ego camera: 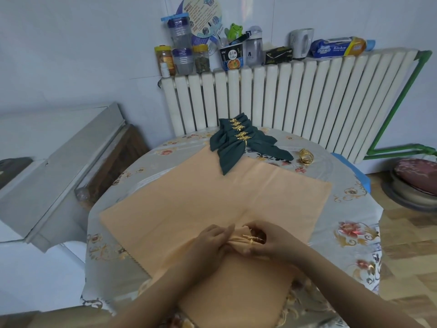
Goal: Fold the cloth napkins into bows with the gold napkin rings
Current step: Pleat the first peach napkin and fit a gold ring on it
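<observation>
Peach napkin (212,197) mid-ringing; green bows (238,138) done.
We pinch its gathered cloth, left hand (210,242); right hand (267,240) grips a gold ring (251,239).

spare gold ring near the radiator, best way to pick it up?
Pinch the spare gold ring across its coiled band, coming from above with the right hand. It looks to lie alone on the tablecloth, to the right of the green bows, so nothing blocks the fingers.

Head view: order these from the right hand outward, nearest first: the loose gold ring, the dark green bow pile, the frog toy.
From the right hand:
1. Loose gold ring, table's far right.
2. Dark green bow pile, far centre of the table.
3. Frog toy, on the radiator shelf.
</observation>
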